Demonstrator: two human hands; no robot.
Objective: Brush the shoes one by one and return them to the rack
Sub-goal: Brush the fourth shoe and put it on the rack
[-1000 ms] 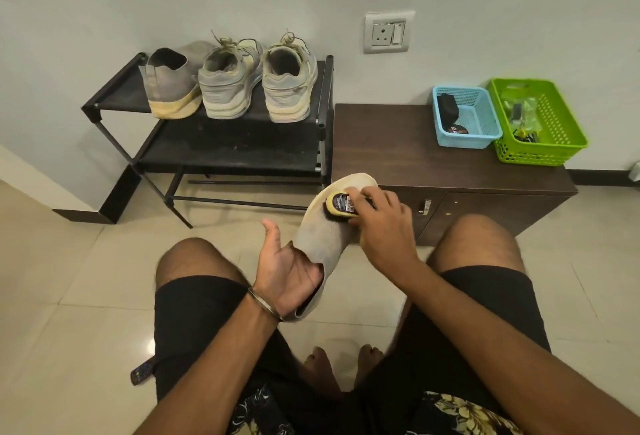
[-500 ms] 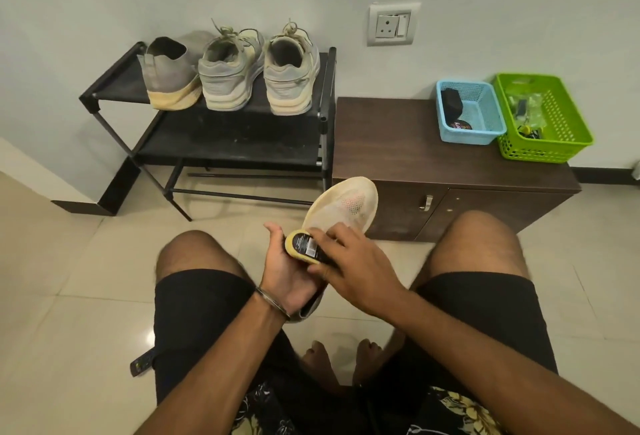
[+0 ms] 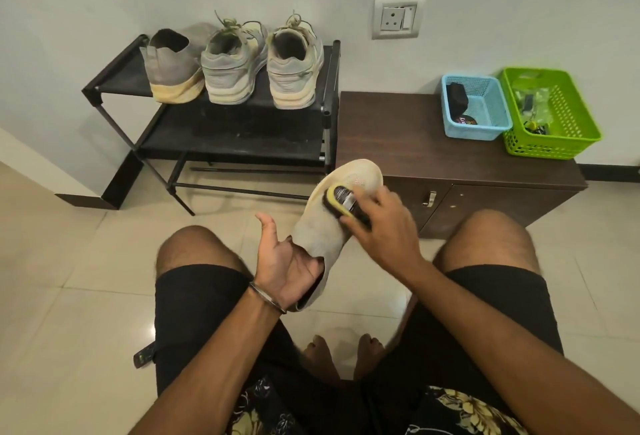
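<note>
A grey slip-on shoe (image 3: 320,230) with a cream toe hangs between my knees, toe pointing up and away. My left hand (image 3: 287,266) has its fingers inside the shoe's opening, thumb raised. My right hand (image 3: 386,228) grips a yellow-backed brush (image 3: 341,199) and presses its dark bristles on the shoe's upper near the toe. On the top shelf of the black rack (image 3: 104,83) stand a matching grey slip-on (image 3: 171,69) and two laced grey sneakers (image 3: 233,62) (image 3: 294,67), heels toward me.
A dark wooden cabinet (image 3: 398,136) stands right of the rack, carrying a blue basket (image 3: 491,129) and a green basket (image 3: 575,136) with small items. A wall socket (image 3: 398,17) is above. My bare knees flank the shoe, and a small dark object (image 3: 143,355) lies on the tiled floor.
The brush has gone down toward the shoe's opening and back up toward the toe. My left hand has kept its hold inside the shoe.
</note>
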